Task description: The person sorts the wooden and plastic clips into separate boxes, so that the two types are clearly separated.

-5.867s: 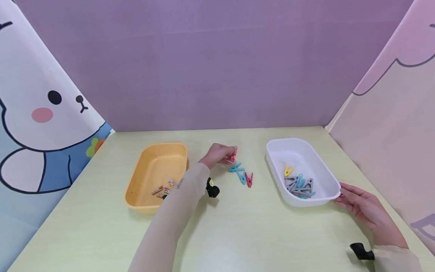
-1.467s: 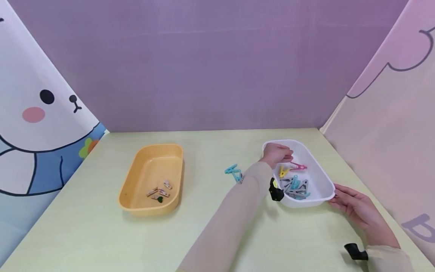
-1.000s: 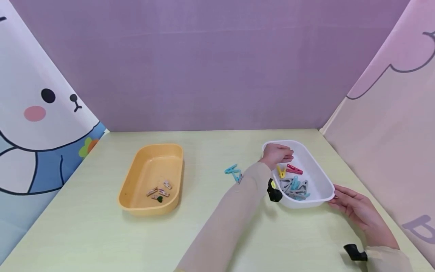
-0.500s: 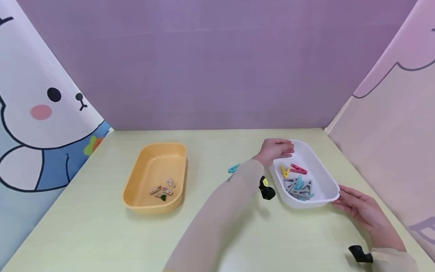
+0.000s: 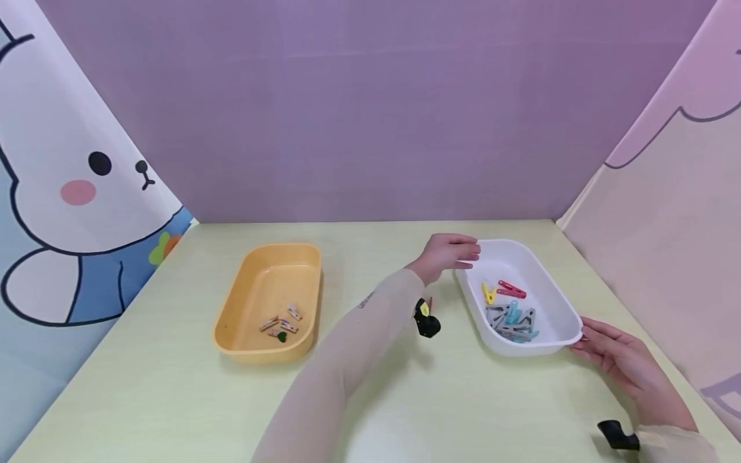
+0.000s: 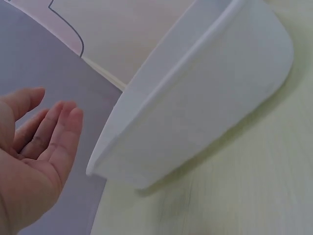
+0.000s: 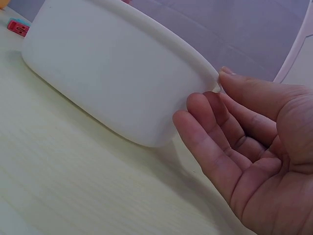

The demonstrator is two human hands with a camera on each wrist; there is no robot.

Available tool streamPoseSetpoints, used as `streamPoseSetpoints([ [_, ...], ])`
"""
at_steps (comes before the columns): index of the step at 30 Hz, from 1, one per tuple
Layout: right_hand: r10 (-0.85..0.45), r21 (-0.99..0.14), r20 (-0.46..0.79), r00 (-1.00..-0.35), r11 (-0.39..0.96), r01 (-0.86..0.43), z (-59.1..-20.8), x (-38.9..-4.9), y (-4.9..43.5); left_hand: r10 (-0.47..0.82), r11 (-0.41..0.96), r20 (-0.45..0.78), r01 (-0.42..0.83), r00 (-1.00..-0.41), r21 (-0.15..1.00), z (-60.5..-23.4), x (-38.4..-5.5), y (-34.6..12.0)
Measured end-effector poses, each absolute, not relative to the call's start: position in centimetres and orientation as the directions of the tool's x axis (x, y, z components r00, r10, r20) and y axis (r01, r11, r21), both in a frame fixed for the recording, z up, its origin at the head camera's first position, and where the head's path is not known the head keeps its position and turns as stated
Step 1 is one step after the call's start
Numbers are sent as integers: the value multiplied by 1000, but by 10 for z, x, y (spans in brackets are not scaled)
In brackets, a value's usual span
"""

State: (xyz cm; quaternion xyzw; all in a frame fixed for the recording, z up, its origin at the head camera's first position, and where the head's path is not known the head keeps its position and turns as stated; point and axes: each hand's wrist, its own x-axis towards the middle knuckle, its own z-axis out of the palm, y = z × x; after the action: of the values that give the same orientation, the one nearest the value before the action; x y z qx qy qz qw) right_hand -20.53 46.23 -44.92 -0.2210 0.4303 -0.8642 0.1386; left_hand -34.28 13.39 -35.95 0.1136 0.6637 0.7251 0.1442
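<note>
My left hand (image 5: 448,254) is just left of the far-left corner of a white plastic basin (image 5: 556,302). In the left wrist view its fingers are loosely bent and hold nothing. At the basin's near-right corner, my right hand (image 7: 264,147) pinches the rim between thumb and fingers. Inside the basin lie a yellow clothespin (image 5: 489,293), a red clothespin (image 5: 512,289) and a pile of grey and blue clothespins (image 5: 514,323). Another red clothespin (image 7: 18,28) lies on the table left of the basin, mostly hidden by the left wrist in the head view.
A yellow-orange basin (image 5: 246,283) with several small wooden clothespins (image 5: 287,326) stands on the left of the pale table (image 5: 440,405). A purple backdrop (image 5: 370,128) rises behind the table, with printed panels on both sides.
My left hand carried a red clothespin from the table into the white basin, let it go there, and has since drawn back leftward over the rim. My right hand stays at the basin's corner.
</note>
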Motion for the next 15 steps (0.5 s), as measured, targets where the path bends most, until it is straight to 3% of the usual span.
streamPoseSetpoints([
  [15, -440, -808, 286, -851, -589, 33, -450, -208, 463, 351, 93, -60, -29, -934, 995, -373, -358, 69],
])
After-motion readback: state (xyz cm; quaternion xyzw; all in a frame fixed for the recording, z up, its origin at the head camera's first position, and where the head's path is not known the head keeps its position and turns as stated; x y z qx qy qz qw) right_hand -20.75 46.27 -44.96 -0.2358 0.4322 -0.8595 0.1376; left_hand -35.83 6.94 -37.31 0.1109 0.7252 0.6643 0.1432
